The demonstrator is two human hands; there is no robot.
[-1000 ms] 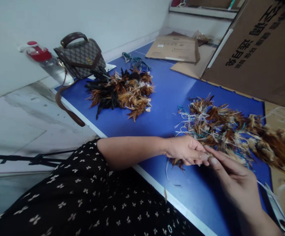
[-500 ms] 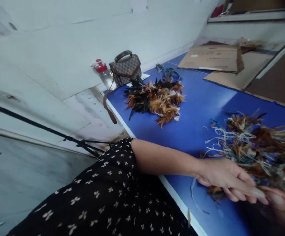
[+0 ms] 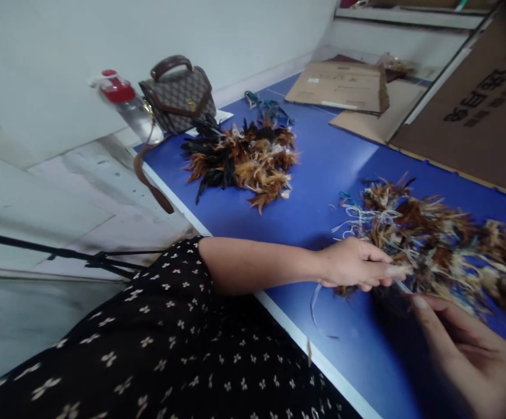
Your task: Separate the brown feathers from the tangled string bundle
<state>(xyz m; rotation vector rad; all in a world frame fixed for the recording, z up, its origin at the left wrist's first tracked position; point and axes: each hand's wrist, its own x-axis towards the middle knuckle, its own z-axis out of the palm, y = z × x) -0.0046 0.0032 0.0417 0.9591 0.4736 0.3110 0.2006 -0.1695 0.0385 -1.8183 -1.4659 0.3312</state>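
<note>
My left hand [image 3: 355, 265] is closed over the blue table, its thumb and forefinger pressed together. A small tuft of brown feathers [image 3: 345, 290] shows beneath it, and a loose pale cord [image 3: 313, 311] trails toward the table's edge. My right hand [image 3: 475, 349] is lower right, thumb and forefinger pinched close to the left fingertips. A short pale strand [image 3: 403, 286] shows between the hands; blur hides its exact shape. Just beyond them spreads a pile of brown and cream feathers [image 3: 431, 224] with white and teal strings.
Another feather heap [image 3: 253, 160], black and orange-brown, lies farther left. Behind it are a patterned handbag [image 3: 178, 99], a red-capped bottle [image 3: 126, 105] and teal strings [image 3: 268, 109]. Flattened cardboard [image 3: 340, 84] and a large carton [image 3: 466, 110] occupy the back right.
The view has shifted, so everything sits farther left. My hands, which were overlapping at the fingertips, have drawn slightly apart, and the right hand shows more fully with its pinch visible.
</note>
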